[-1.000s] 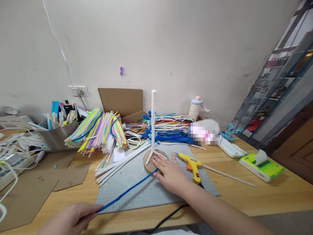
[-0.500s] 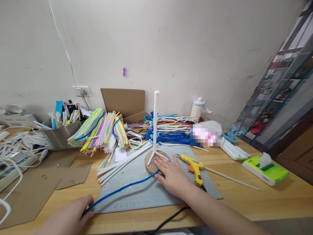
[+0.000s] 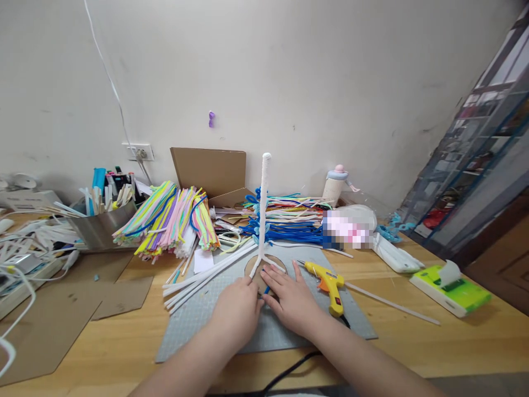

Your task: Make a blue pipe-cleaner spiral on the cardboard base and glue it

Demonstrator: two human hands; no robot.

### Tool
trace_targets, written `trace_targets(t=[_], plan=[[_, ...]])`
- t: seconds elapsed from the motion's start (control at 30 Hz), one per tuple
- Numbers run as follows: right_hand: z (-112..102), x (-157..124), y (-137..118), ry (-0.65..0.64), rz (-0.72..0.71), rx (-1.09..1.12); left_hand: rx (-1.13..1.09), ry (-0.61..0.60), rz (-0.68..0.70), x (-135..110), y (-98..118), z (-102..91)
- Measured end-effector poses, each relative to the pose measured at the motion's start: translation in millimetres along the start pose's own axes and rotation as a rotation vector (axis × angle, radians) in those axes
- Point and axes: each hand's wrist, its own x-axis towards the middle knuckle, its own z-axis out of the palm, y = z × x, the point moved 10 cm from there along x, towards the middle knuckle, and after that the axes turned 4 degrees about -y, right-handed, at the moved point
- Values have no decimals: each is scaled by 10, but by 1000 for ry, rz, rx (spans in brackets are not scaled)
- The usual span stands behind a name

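A white fuzzy-wrapped stem stands upright, its split feet spread over a round cardboard disc. My right hand lies flat over the disc's right side, fingers spread, pressing down. A short piece of a blue pipe cleaner shows between my hands; the rest is hidden. My left hand is closed at the disc's left edge, thumb beside the blue pipe cleaner, apparently gripping it; its fingertips are partly hidden. Beneath lies a grey cutting mat.
A yellow glue gun lies right of my right hand, its black cord at the front. White sticks lie left of the disc. Behind are blue pipe cleaners and pastel bundles. A green tissue pack sits at right.
My left hand has moved from the mat's front left corner up to the disc, beside my right hand. The long blue pipe cleaner no longer stretches across the mat. My right hand stays put.
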Motion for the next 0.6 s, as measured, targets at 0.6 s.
trace_targets(t=[0.6], plan=[[38,20,55,-24,60,25,-97,141,156,179,6,206]])
